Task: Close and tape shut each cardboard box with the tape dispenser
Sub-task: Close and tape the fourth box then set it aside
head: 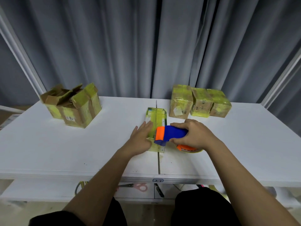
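So the left hand (142, 136) lies flat, fingers straight, pinning the box (156, 126) at table centre while the right hand (193, 134) grips the tape dispenser (169, 133) from 3 o'clock, probably so tape lays straight

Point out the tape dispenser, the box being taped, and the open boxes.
tape dispenser (172, 132), head view, on its blue body.
box being taped (157, 115), head view, on its top.
open boxes (71, 103), head view, on a raised flap.

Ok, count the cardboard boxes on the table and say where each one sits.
6, perhaps more hidden behind the left group. One box lies under both hands at the centre. Two open ones, and, stand far left. Three taped ones, and, stand far right.
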